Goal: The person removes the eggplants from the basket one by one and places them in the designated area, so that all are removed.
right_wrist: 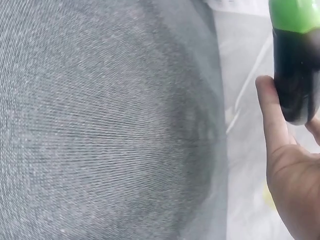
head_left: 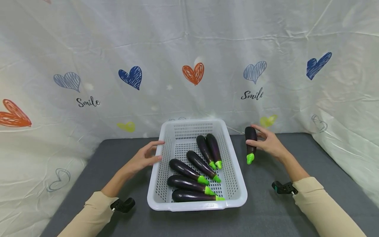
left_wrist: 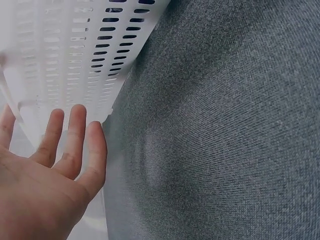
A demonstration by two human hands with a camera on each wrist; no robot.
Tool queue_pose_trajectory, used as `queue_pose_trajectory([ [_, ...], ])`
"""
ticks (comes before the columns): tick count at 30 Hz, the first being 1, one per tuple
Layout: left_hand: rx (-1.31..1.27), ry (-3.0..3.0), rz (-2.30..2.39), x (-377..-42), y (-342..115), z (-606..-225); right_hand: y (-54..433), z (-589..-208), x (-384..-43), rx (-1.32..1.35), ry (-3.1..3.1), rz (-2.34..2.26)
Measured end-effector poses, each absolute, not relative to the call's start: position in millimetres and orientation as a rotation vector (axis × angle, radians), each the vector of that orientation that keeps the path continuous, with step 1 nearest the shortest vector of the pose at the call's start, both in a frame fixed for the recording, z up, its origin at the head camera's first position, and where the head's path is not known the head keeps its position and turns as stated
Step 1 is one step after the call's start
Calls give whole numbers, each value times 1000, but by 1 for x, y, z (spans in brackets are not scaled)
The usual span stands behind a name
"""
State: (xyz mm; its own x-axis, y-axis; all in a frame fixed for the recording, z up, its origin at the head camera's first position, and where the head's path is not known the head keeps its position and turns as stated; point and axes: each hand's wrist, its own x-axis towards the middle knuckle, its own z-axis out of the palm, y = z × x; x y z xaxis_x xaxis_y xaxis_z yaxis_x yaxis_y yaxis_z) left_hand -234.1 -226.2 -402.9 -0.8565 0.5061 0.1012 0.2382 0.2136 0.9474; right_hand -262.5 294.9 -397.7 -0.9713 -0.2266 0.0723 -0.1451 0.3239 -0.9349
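A white perforated plastic basket [head_left: 196, 206] stands on the grey tabletop with several dark purple eggplants [head_left: 185, 169] in it, their bright green stem ends pointing right and toward the front. My left hand [head_left: 145, 157] is at the basket's left side, fingertips at the rim; in the left wrist view its fingers [left_wrist: 76, 132] are extended along the outer wall. To the right of the basket, my right hand [head_left: 267, 143] pinches one more eggplant [head_left: 251, 138] between thumb and fingers, stem end toward the front. The right wrist view shows that eggplant's green cap and dark body.
The grey cloth-covered table [head_left: 266, 217] extends around the basket. Behind it hangs a pale curtain [head_left: 165, 39] printed with hearts and words. Small black devices are strapped at both wrists, over beige sleeves [head_left: 322, 204].
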Motion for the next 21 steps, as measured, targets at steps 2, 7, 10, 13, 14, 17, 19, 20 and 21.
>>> queue_pose_trajectory([
  [2,712,2244,1705,-234,-226,-403,295,-401,-264,-362,2495,-1743],
  [7,712,2225,1716,-234,-226,-403,295,-409,-269,-406,2552,-1655],
  [10,705,2228,1716,-234,-227,-403,294,-414,-273,-400,2578,-1632],
  [13,694,2239,1713,-233,-227,-403,291,-419,-278,-399,2593,-1622],
  [14,689,2245,1711,-233,-227,-403,290,-420,-279,-398,2601,-1616],
  [17,681,2258,1702,-233,-227,-404,288,-423,-282,-417,2621,-1593],
  [19,679,2259,1700,-233,-226,-404,286,-425,-283,-429,2632,-1571],
  [20,680,2258,1700,-233,-226,-404,286,-426,-284,-435,2637,-1558],
  [21,679,2255,1701,-233,-226,-404,286,-427,-284,-441,2641,-1547],
])
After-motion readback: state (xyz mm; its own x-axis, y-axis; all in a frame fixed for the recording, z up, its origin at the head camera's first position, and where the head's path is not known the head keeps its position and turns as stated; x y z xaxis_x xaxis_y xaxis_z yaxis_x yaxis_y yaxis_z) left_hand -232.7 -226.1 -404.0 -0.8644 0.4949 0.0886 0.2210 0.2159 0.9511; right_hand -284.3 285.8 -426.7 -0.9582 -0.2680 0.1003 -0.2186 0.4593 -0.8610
